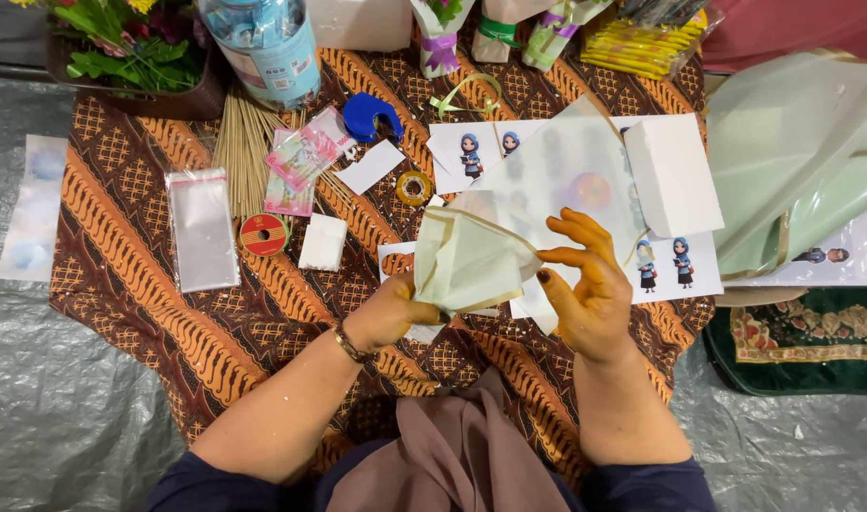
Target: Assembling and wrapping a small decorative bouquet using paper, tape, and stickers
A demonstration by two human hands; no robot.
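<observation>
My left hand (388, 313) pinches the lower edge of a folded pale cream sheet of wrapping paper (467, 261), held above a brown patterned cloth (149, 284). On the sheet's right edge rests my right hand (585, 284), thumb and forefinger touching it and the other fingers spread. A translucent white sheet (566, 171) lies just behind the cream paper, over printed sheets of small cartoon figures (671, 261).
A white foam block (675, 175) lies at the right. A blue tape dispenser (370, 116), tape rolls (415, 188), a red ribbon spool (264, 234), clear bags (202, 228), wooden skewers (244, 142), a blue jar (267, 43) and flowers (120, 38) lie at left. Pale green wrapping paper (794, 142) sits far right.
</observation>
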